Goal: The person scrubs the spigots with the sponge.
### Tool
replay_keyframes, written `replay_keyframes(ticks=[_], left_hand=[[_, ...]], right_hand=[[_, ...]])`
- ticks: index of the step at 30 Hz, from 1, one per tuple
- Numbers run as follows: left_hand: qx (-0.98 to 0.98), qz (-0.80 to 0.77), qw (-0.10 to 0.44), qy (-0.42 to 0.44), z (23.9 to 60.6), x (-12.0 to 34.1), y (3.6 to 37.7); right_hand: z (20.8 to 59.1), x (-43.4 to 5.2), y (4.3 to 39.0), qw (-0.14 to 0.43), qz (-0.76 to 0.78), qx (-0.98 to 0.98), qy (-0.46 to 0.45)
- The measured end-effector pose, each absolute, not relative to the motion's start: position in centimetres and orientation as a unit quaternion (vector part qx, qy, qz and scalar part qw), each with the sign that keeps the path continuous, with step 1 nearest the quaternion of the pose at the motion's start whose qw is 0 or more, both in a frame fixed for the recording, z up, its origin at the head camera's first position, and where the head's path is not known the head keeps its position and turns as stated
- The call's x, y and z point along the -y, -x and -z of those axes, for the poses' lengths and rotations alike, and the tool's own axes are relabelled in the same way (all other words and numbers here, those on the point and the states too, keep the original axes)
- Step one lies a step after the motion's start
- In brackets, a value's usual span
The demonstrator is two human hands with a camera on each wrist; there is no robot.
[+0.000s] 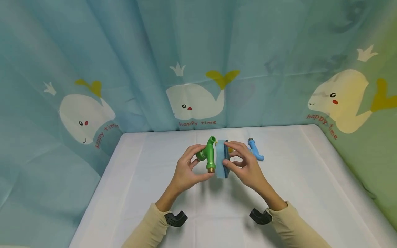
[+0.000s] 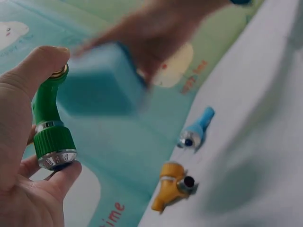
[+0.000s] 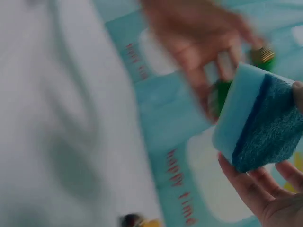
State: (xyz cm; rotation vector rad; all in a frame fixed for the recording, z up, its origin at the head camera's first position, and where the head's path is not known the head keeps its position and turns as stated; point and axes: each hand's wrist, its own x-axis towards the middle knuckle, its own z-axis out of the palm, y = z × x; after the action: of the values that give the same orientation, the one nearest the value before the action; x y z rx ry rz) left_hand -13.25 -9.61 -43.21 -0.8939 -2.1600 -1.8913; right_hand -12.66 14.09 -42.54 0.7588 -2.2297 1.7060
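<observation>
My left hand (image 1: 185, 171) holds a green faucet (image 1: 210, 155) by its ends, the thumb at the brass threaded tip and the fingers round the knob. In the left wrist view the faucet (image 2: 53, 123) shows its ribbed green knob with a silver cap. My right hand (image 1: 246, 167) grips a sponge (image 1: 221, 159), light blue with a darker scouring side, between thumb and fingers. The sponge's pale face is turned toward the faucet, close beside it. In the right wrist view the sponge (image 3: 258, 118) partly hides the faucet and the left hand.
Behind the right hand lies a blue faucet (image 1: 255, 150) on the white table (image 1: 149, 206). A yellow faucet (image 2: 173, 187) lies near it, mostly hidden from the head view. A blue curtain (image 1: 198, 41) with printed whales hangs along the table's back.
</observation>
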Motion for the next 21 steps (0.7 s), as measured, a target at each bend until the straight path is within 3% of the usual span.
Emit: replay_keyframes(ticks=[5,11,21], left_hand=[[0.708,0.636,0.062,0.301,43.2,9.3,13.3],[0.705,0.640,0.054,0.301,43.4,9.3,13.4],[0.682,0.669,0.037,0.293,44.3,9.5,13.2]], right_hand=[[42.1,-14.4,12.5,0.119,-0.560,0.769,-0.284],[41.2,-14.6,12.5,0.169,-0.542,0.763,-0.309],[41.0,-14.9,12.3,0.179,-0.489,0.786,-0.333]])
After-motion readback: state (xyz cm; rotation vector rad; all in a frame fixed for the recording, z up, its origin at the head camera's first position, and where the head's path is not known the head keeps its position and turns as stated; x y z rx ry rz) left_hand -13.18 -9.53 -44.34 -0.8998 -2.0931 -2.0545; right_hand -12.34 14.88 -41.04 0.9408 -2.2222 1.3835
